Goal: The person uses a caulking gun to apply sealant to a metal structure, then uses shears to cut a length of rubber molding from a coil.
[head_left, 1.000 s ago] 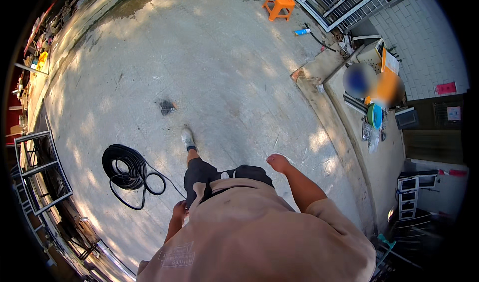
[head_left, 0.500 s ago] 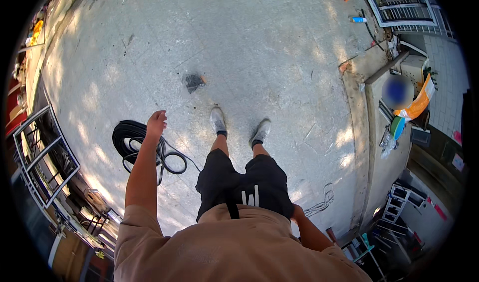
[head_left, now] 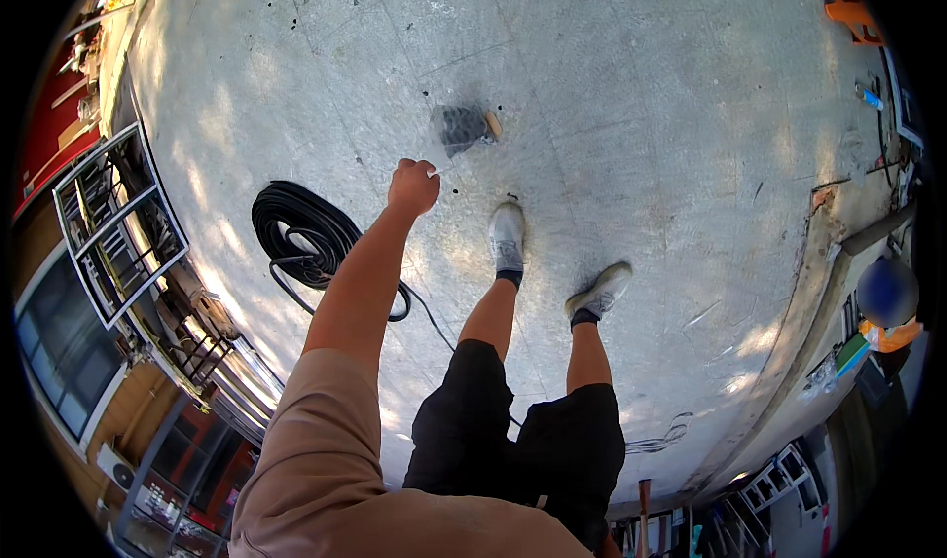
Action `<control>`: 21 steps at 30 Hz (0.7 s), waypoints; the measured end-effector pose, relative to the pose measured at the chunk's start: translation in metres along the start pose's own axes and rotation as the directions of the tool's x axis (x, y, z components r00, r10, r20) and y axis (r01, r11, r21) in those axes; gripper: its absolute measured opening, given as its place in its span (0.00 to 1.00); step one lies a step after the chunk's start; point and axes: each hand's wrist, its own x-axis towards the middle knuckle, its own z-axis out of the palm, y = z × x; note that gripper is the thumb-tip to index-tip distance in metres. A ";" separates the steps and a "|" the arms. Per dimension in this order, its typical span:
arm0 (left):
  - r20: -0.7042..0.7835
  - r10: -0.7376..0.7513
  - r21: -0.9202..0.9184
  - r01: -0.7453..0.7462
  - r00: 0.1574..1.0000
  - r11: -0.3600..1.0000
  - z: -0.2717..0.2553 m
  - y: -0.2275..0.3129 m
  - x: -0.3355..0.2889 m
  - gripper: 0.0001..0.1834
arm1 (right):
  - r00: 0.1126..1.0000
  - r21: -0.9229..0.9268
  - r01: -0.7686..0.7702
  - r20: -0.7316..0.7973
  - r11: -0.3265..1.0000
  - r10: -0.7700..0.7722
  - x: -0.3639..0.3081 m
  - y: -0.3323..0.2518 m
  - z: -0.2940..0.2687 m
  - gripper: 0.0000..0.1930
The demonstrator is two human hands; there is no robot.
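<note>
- The left hand [head_left: 414, 185] hangs over the floor [head_left: 631, 114], its fingers curled in; a pale speck shows at their tips, but I cannot tell whether they grasp it.
- The right hand is not clearly visible, so its fingers' state cannot be told.
- The dark bundle [head_left: 460, 131] lies on the floor just beyond the left hand, apart from it.
- The black hose [head_left: 326, 224] lies coiled beside the left forearm, probably to prevent tangles.
- The metal frame [head_left: 110, 228] stands at the left edge, perhaps to keep it out of the way.
</note>
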 end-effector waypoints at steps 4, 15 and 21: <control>0.035 -0.036 0.162 0.030 0.999 0.986 0.036 0.002 0.044 0.20 | 0.998 0.004 -0.065 -0.014 0.998 0.065 -0.007 -0.008 0.000 0.15; -0.117 0.073 -0.124 -0.088 0.990 0.988 0.062 0.023 0.048 0.13 | 0.999 -0.011 -0.045 -0.010 0.999 0.045 0.005 -0.001 0.003 0.17; 0.014 0.011 -0.312 -0.006 1.000 0.950 0.014 0.038 -0.062 0.13 | 0.986 0.058 0.165 -0.034 0.985 -0.163 0.047 0.006 0.025 0.17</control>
